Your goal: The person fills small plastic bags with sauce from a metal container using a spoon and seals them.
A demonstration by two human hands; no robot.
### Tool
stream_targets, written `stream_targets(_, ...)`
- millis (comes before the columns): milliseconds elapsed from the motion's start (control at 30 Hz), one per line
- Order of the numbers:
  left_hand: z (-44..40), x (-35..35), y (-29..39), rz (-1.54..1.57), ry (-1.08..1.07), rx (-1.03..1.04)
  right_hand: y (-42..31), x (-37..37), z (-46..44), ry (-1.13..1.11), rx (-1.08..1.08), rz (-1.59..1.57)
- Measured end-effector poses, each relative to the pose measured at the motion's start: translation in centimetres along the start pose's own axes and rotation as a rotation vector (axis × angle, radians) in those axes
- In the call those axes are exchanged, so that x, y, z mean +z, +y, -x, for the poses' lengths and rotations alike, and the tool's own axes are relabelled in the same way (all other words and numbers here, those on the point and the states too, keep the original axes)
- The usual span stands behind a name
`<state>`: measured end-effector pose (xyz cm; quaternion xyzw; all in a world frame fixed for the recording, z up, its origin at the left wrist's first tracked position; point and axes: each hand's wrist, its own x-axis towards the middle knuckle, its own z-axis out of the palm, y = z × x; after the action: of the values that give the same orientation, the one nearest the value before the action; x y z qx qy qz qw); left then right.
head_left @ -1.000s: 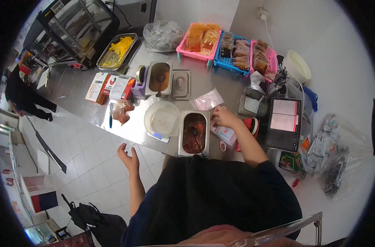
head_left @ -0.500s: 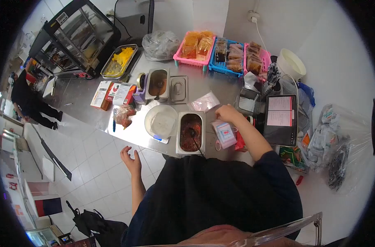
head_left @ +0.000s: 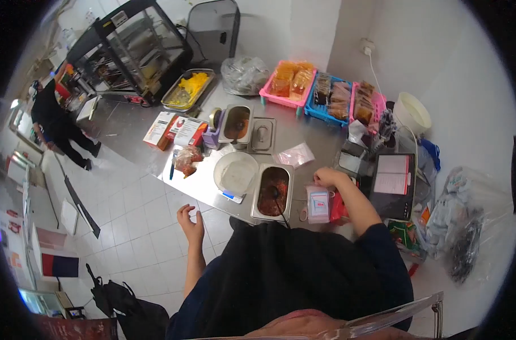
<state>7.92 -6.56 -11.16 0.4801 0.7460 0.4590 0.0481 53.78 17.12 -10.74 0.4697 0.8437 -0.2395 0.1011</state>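
Note:
My right hand (head_left: 325, 177) is at the top edge of a clear pack with a blue-and-white label (head_left: 318, 205). Its fingers are curled, and whatever lies between them is hidden. My left hand (head_left: 190, 223) hangs in front of the table's edge, empty, with the fingers apart. Between the hands, a steel pan of dark red sauce (head_left: 265, 199) has a black-handled ladle (head_left: 276, 193) in it. A round whitish tub (head_left: 236, 173) rests on a small scale (head_left: 232, 197) left of the pan. Beyond the pan lies a flat clear plastic bag (head_left: 294, 155).
Pink and blue baskets (head_left: 326, 115) of sauce packets line the back. A second steel pan (head_left: 236, 124), boxes (head_left: 188, 132) and a bagged red food (head_left: 188, 160) stand at left. A tablet (head_left: 393, 184) is at right. Another person (head_left: 56, 116) stands far left.
The whole view has shifted, so things appear farther right and lower. My right hand has come slightly nearer my body, and the labelled pack has turned straighter. My left hand stays empty.

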Motion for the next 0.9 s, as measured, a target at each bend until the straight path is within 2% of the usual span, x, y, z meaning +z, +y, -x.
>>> stream_targets(67,0.1,0.1,0.8,-0.005,0.002,0.048,-0.4,-0.7,0.5,0.113,-0.026,0.045)
stream_targets(133,-0.1,0.1,1.3,-0.045,0.014,0.125,-0.2,-1.0,0.4,0.407,0.001,0.151)
stream_targets(200,-0.5,0.1,4.2,0.02,0.036,0.192,-4.2,-4.1,3.1,0.61,-0.019,0.135)
stream_targets(267,-0.7,-0.1,9.1,0.273,-0.131,0.12,-10.5,-6.9,6.1,0.848,-0.199,-0.049)
stream_targets(333,-0.6,-1.0,14.8,0.486,-0.537,0.114,-17.4,-7.7,8.6,0.804,-0.266,-0.415)
stream_targets(400,0.4,0.8,17.7,0.948,-0.712,0.054,-23.3,-7.4,11.1,0.812,-0.599,-0.47)
stream_targets(467,0.7,1.4,19.7,1.117,-0.8,-0.131,-25.7,-5.9,11.1,0.781,-0.793,-0.358)
stream_targets(533,0.7,2.0,20.0,1.128,-0.697,-0.107,-24.4,-4.7,10.6,0.689,-0.838,-0.429)
stream_targets(567,1.1,2.8,19.3,1.132,-0.661,-0.069,-24.0,-4.4,10.4,0.642,-0.855,-0.466)
stream_targets(667,1.4,1.1,20.1,1.101,-0.591,-0.068,-25.2,-5.2,12.4,0.945,-0.507,-0.599)
stream_targets(700,1.8,1.2,19.5,1.087,-0.597,-0.058,-25.9,-5.5,12.6,1.002,-0.412,-0.816)
stream_targets(800,2.3,1.1,19.3,1.051,-0.588,-0.016,-22.3,-4.1,10.8,0.42,-0.396,-1.145)
stream_targets(900,2.3,0.8,19.0,0.934,-0.565,0.006,-21.0,-3.5,10.8,0.302,-0.426,-1.153)
